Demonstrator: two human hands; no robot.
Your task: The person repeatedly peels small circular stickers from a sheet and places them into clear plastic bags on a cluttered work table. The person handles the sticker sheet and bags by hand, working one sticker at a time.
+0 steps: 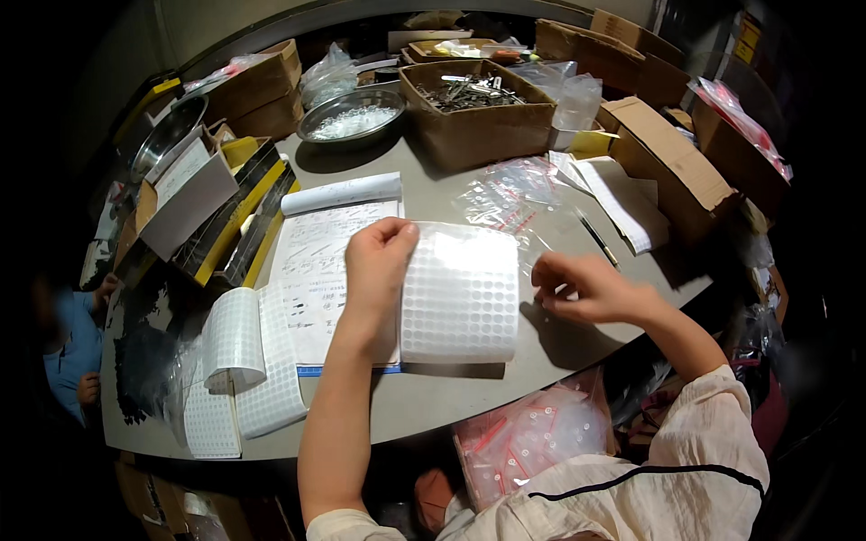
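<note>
A: ok what's in all those containers??

B: The cardboard box (478, 135) at the back of the bench (433, 397) is heaped with thin metal bits. Left of it, a round metal bowl (356, 144) holds a pile of tiny clear pieces. Below the near edge there's a batch of small clear bags (541, 433) with red stripes. The carton (672, 153) on the right has its top flaps down, so can't tell what's inside.

A: any writing?

B: Yeah, the notepad (311, 243) is covered in handwriting, top page rolled back, too small for me to make out. Some clear bags on the bench (505, 194) have red print, also too tiny. A pen (597, 239) lies near those.

A: and the thing in hand?

B: A whitish sticker sheet (460, 302), rows of pale round dots, shiny glare up top. It's front and centre, just right of the notepad. The left hand (379, 257) has its grip pinched on the upper left corner. The right hand (582, 287) is just beside the right edge, fingers curled; can't tell if that grip is closed or has anything. More dotted sheets (239, 352) curl at the left.
</note>
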